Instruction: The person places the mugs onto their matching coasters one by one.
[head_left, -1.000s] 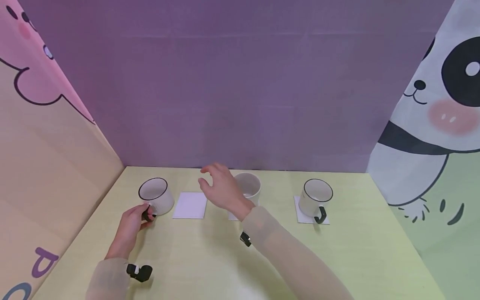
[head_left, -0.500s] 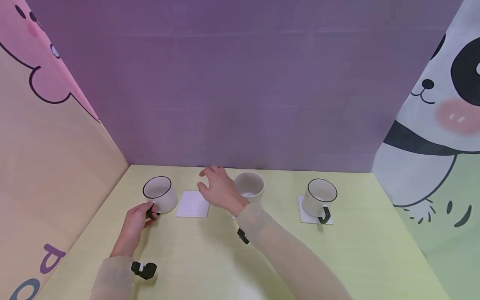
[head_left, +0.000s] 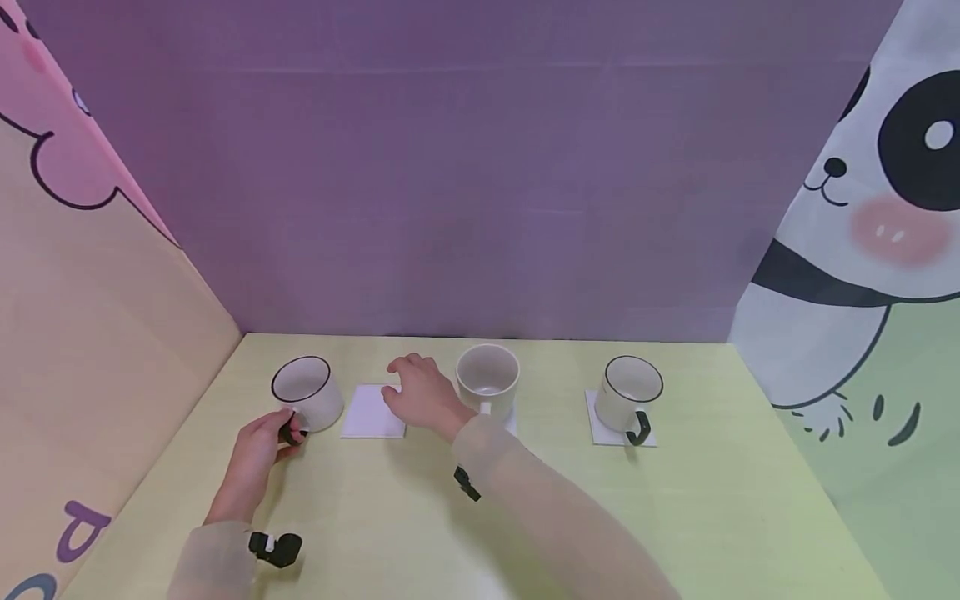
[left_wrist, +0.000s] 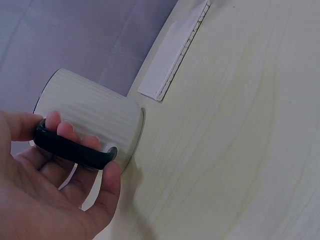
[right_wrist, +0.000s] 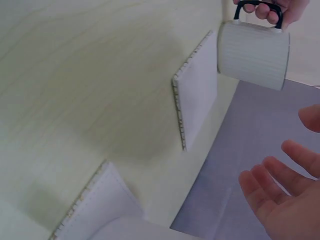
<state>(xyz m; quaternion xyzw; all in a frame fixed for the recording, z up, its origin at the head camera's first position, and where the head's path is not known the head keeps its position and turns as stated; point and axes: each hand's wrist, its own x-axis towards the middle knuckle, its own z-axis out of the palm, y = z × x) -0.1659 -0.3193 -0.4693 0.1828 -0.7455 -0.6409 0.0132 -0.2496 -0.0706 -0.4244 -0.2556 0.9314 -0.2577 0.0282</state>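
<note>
My left hand [head_left: 258, 450] grips the black handle [left_wrist: 75, 149] of a white, black-rimmed mug [head_left: 321, 407] at the far left. The mug is upright and ribbed; it is beside a bare white square coaster [head_left: 367, 417], apart from it. Over that coaster's right side hovers my right hand [head_left: 426, 398], fingers spread and slightly bent, holding nothing. Just right of it a plain white mug [head_left: 489, 375] stands on another coaster [right_wrist: 107, 205], its lower part partly hidden by my right arm.
A third mug [head_left: 624, 408] with a black handle stands on its own coaster [head_left: 596, 425] at the right. A purple backdrop [head_left: 480, 167] rises behind the pale wooden table [head_left: 720, 500]. Printed panels flank both sides, one with a panda [head_left: 825, 275].
My right hand has moved a little left and nearer, uncovering more of the middle mug. The left hand keeps its grip on the handle. The head view shifts slightly.
</note>
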